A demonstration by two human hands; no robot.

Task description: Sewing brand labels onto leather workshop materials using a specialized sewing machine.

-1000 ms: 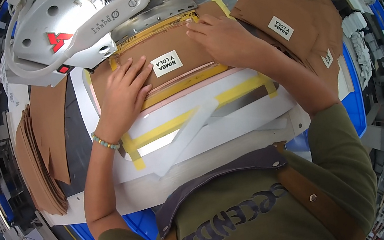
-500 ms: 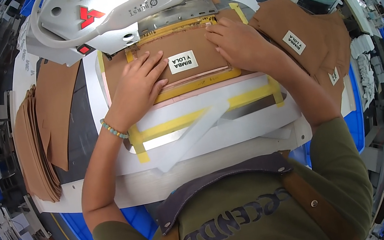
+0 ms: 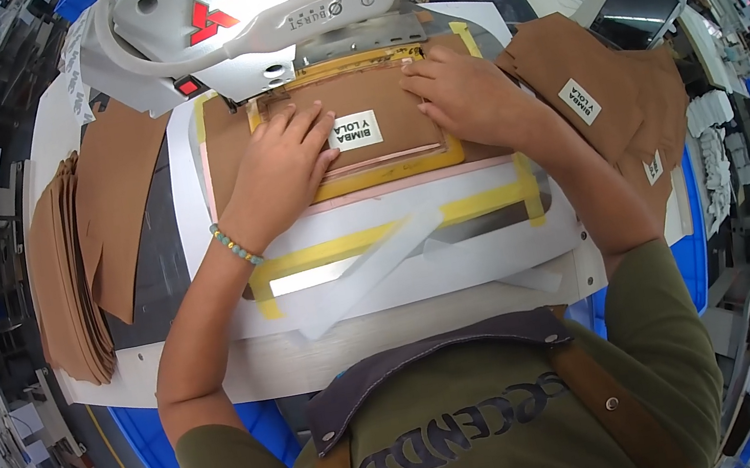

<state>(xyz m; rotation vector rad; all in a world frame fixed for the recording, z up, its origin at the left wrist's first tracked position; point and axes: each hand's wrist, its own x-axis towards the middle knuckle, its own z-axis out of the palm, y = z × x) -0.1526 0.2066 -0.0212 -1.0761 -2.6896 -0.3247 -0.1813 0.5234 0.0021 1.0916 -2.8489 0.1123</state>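
A brown fabric panel (image 3: 371,91) with a white printed label (image 3: 356,130) lies flat inside a yellow-edged clamp frame (image 3: 404,170) below the sewing machine head (image 3: 196,26). My left hand (image 3: 279,166) rests on the panel's left part, fingers spread, the tips touching the label's left edge. On the right side, my right hand (image 3: 476,98) lies over the frame's edge and the panel, its fingers stretched out and slightly bent. Neither hand grips anything visible. What lies under the palms is hidden.
Folded brown panels (image 3: 61,286) stand stacked at the left, beside flat brown pieces (image 3: 126,196). At the right lies a pile of labelled brown panels (image 3: 607,76), with a small screen (image 3: 640,6) behind it. A translucent strip (image 3: 371,269) crosses the yellow tape (image 3: 338,248) near me.
The view has shifted slightly, so the machine head appears farther right. My left hand has moved a little onto the label's edge; my right hand stays at the frame's right side.
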